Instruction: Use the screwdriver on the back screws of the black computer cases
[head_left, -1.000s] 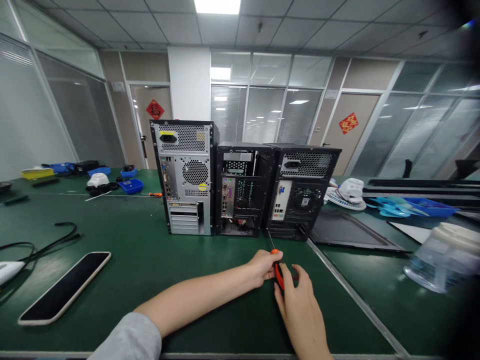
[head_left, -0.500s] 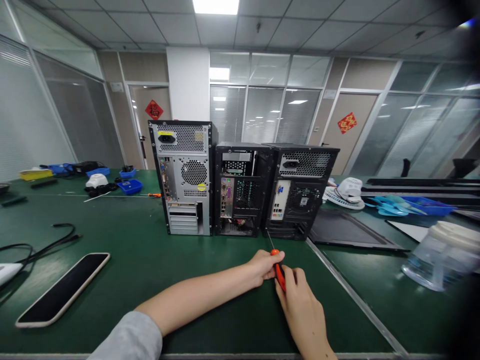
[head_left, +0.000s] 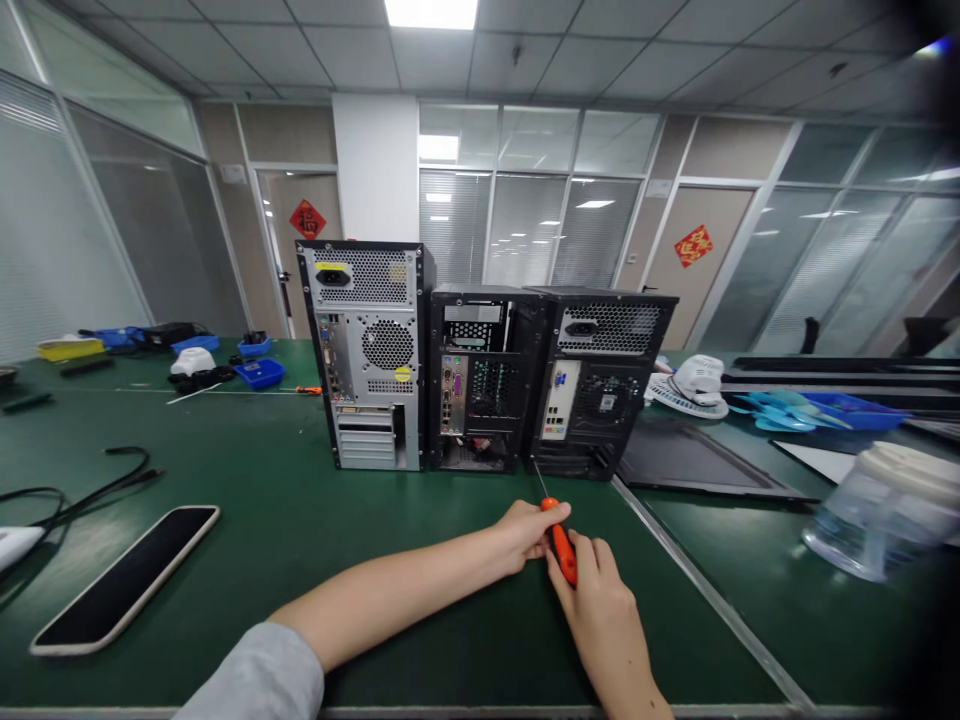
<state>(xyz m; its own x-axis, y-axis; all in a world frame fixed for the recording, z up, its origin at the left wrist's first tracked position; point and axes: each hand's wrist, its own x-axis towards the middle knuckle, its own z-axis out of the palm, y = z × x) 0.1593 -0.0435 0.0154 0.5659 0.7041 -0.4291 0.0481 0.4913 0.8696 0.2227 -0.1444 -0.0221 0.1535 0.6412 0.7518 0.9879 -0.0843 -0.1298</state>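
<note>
An orange-handled screwdriver (head_left: pixel 564 555) points away from me, its thin shaft reaching the lower left corner of the right black computer case (head_left: pixel 574 400). Whether the tip sits in a screw is too small to tell. My left hand (head_left: pixel 527 528) is closed round the front of the handle, thumb on top. My right hand (head_left: pixel 606 600) grips the rear of the same handle from the right. Beside that case stand a middle black computer case (head_left: pixel 529 385) and a taller silver-backed computer case (head_left: pixel 409 400), all with their backs towards me.
A smartphone (head_left: pixel 127 580) and black cables (head_left: pixel 112 485) lie on the green table (head_left: pixel 262 520) at the left. Blue trays (head_left: pixel 260 374) stand farther back. To the right are a dark flat panel (head_left: pixel 697 462), a clear water jug (head_left: pixel 862 520) and blue fan blades (head_left: pixel 780 411).
My right hand's fingers have shifted slightly on the handle, and the handle has turned a little, baring more of its orange end. My left hand and the computer cases stay in place.
</note>
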